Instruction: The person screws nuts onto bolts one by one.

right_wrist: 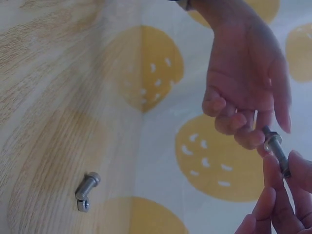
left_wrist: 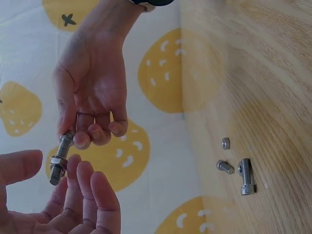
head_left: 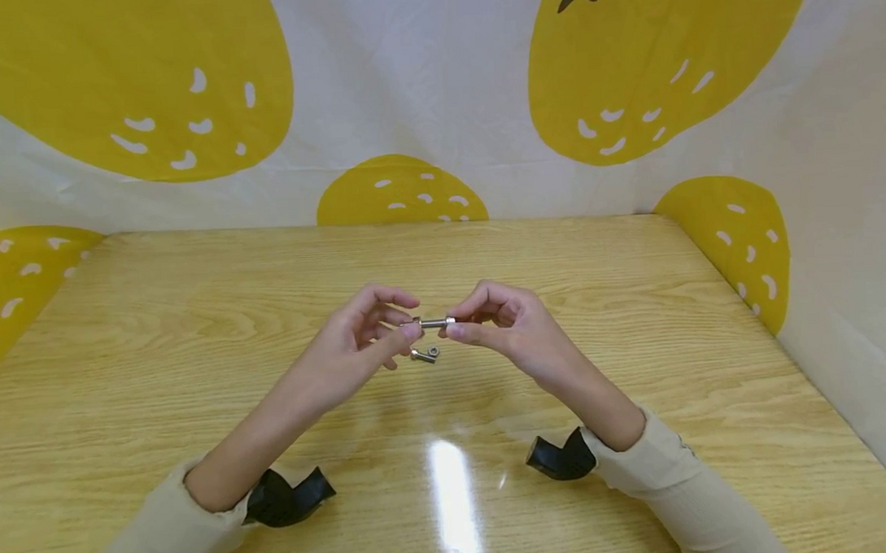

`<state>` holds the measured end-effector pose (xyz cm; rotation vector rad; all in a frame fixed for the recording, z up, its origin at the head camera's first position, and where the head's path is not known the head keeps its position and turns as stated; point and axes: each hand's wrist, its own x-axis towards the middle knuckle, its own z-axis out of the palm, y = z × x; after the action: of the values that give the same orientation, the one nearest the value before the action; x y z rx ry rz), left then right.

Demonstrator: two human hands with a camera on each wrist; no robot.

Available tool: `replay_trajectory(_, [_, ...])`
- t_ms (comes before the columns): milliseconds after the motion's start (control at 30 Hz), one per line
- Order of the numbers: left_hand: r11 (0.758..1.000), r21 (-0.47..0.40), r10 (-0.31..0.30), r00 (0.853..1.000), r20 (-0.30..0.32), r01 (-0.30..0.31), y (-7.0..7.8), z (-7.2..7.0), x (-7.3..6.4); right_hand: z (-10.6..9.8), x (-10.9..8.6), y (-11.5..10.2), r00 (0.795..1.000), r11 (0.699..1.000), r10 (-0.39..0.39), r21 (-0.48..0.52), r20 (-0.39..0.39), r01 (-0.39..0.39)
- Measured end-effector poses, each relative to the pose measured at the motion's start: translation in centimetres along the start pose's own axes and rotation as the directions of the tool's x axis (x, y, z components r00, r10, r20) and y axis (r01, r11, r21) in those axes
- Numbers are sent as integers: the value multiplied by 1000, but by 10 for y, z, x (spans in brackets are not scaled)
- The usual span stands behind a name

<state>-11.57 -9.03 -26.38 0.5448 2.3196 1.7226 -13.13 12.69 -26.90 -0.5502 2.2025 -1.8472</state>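
Observation:
My right hand (head_left: 518,331) pinches one end of a metal bolt (head_left: 435,323) between thumb and fingertips, holding it sideways above the table. A hex nut (left_wrist: 58,161) sits on the threads near the bolt's free end. My left hand (head_left: 343,349) is around that end, its fingers loosely extended. In the left wrist view the left thumb stands apart from the nut while the fingertips are close behind it; whether they touch cannot be told. Below the hands, a second bolt (head_left: 422,356) lies on the table beside a loose nut (head_left: 434,352).
Beyond these, the left wrist view shows another short bolt (left_wrist: 225,166) and another nut (left_wrist: 225,143) on the table. The wooden tabletop (head_left: 195,318) is glossy, with a bright reflection in front. A white cloth (head_left: 414,82) with yellow fruit shapes hangs behind and along the sides.

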Motion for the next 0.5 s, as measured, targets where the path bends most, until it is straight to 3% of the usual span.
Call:
replay_trajectory(100, [1000,0,-18,1000,14,18,-1,1,1,0,0,0,1000,1000,-1,0,1,1])
replay_trajectory(333, [999,-28,31,999,-12,-31,1,3,1,-1,-1,-4,1000,1000,-16,8,3,16])
replay_trajectory(500, [997,-76,20,1000,-11,-21,4,2,-1,-1,-1,-4,1000,1000,-24,15,14,23])
